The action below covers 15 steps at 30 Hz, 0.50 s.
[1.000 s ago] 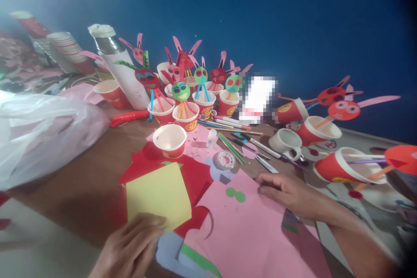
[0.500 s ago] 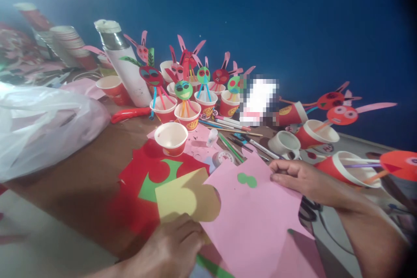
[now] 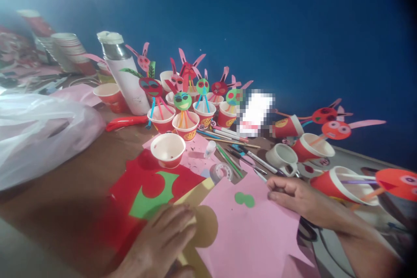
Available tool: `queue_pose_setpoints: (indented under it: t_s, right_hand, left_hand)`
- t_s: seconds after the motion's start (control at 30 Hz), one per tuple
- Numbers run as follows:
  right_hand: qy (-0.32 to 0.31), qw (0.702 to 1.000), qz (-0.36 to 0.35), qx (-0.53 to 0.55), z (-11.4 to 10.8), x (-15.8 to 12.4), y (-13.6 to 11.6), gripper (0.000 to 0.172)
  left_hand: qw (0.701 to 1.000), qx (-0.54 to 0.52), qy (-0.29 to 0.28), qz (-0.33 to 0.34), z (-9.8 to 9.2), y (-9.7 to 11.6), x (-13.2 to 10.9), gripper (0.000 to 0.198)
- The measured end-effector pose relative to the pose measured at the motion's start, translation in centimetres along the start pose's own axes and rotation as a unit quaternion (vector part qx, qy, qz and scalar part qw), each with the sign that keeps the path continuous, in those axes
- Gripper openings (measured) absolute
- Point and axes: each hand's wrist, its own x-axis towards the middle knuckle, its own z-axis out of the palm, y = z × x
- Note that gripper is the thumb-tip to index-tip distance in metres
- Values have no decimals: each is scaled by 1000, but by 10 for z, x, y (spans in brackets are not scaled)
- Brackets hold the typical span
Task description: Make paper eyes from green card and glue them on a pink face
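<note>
Beyond the pink paper (overlapping yellow paper) stand red cups.

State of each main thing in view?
Pink paper sheet: notched left, held
Right hand: pinching its edge
Yellow paper sheet: partly covered
Left hand: over it, grip unclear
Nearest red-white paper cup: upright
White round mug: upright
Red paper cup behind mug: tipped over
White cylindrical flask: lidded

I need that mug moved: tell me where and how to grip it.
Take the white mug by its handle, probably coming with the right hand from the near right: the handle sticks out on that side, toward the hand, while pens lie close on the mug's left.
</note>
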Motion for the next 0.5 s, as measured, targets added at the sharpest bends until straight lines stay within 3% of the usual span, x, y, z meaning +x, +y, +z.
queue_pose_setpoints:
  t_s: [0.07,0.2,0.3,0.4,0.5]
  right_hand:
    - [-16,1000,7,-1,1,-1,-2,25]
    - [-38,999,30,-3,3,-9,-5,26]
    - [-46,998,40,-11,5,-15,-7,26]
    - [-56,998,33,-15,9,-17,-8,27]
    - [-68,997,25,2,13,-16,-9,26]
  left_hand:
    - [993,53,-102,-27,-13,-2,1,61]
    - [959,46,-277,-30,-24,4,11,62]
    - [948,36,-306,-74,-20,9,23,48]
    - [939,0,-326,-106,-16,13,36,49]
    - [952,-9,-286,-109,-16,19,40,42]
